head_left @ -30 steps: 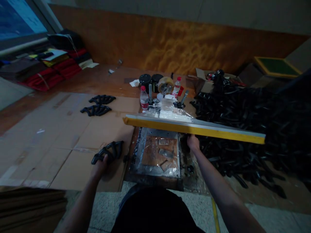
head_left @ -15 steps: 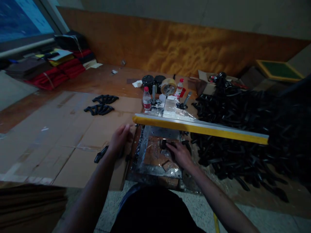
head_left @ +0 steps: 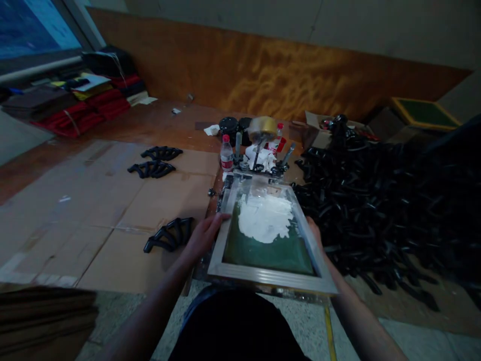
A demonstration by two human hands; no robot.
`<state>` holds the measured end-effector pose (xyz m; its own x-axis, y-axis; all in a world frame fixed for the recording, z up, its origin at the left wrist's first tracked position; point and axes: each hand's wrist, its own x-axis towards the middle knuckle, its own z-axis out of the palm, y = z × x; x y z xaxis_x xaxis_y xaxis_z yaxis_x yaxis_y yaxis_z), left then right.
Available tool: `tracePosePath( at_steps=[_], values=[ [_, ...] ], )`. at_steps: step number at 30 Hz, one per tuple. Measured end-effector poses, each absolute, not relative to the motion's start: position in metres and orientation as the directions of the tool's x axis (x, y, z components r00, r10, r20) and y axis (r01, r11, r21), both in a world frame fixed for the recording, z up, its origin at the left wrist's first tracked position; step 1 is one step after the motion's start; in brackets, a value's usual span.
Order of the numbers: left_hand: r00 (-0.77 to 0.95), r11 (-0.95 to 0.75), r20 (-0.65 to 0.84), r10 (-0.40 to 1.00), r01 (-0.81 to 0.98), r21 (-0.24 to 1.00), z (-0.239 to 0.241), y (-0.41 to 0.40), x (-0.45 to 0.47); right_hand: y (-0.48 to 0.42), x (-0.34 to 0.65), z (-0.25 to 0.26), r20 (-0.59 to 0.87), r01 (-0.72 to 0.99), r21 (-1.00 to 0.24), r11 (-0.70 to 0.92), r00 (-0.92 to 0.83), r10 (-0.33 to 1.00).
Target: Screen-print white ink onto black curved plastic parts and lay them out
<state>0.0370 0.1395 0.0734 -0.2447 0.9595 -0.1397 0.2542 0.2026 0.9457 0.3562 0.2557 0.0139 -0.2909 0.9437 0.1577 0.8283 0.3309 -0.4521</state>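
A metal-framed printing screen [head_left: 233,268] lies lowered flat in front of me, its green mesh smeared with white ink [head_left: 266,218]. My left hand [head_left: 205,234] grips the frame's left rail. My right hand [head_left: 314,231] holds the right rail, mostly hidden behind it. A black curved plastic part [head_left: 169,234] lies on the cardboard just left of my left hand. Whatever sits under the screen is hidden.
A large heap of black plastic parts [head_left: 379,190] fills the right side. Two more black parts [head_left: 154,161] lie further out on the cardboard sheets [head_left: 93,210]. Bottles [head_left: 226,153], black jars [head_left: 228,125] and a tape roll [head_left: 263,125] stand behind the screen's hinge.
The screen, raised edge-on before, has swung down flat. My left hand left the black part and my right hand left the plate beneath; both now grip the frame's rails.
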Motion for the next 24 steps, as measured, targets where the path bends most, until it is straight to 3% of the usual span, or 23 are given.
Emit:
tracePosePath(
  at_steps=[3,6,12,19,21,24],
  values=[
    [-0.235,0.274,-0.217,0.947,0.248,0.929,0.03,0.129,0.041,0.28,0.346,0.033,0.288,0.871,-0.421,0.253,-0.136,0.948],
    [-0.237,0.325,-0.26,0.936,0.303,0.896,-0.007,0.129,0.044,0.291,0.296,0.053,0.345,0.837,-0.334,0.433,-0.319,0.883],
    [-0.23,0.341,-0.278,0.933,0.316,0.885,-0.034,0.133,0.043,0.264,0.235,0.053,-0.071,0.777,-0.231,0.585,-0.613,0.787],
    [-0.239,0.355,-0.291,0.926,0.296,0.887,-0.033,0.132,0.043,0.232,0.272,0.047,-0.107,0.428,-0.291,0.856,-0.903,0.415],
    [-0.242,0.35,-0.285,0.927,0.292,0.89,-0.034,0.132,0.043,0.236,0.27,0.051,-0.113,0.439,-0.3,0.847,-0.898,0.426],
    [-0.242,0.344,-0.283,0.928,0.271,0.899,-0.034,0.132,0.043,0.234,0.265,0.046,-0.04,0.543,-0.249,0.802,-0.833,0.552]
  ],
)
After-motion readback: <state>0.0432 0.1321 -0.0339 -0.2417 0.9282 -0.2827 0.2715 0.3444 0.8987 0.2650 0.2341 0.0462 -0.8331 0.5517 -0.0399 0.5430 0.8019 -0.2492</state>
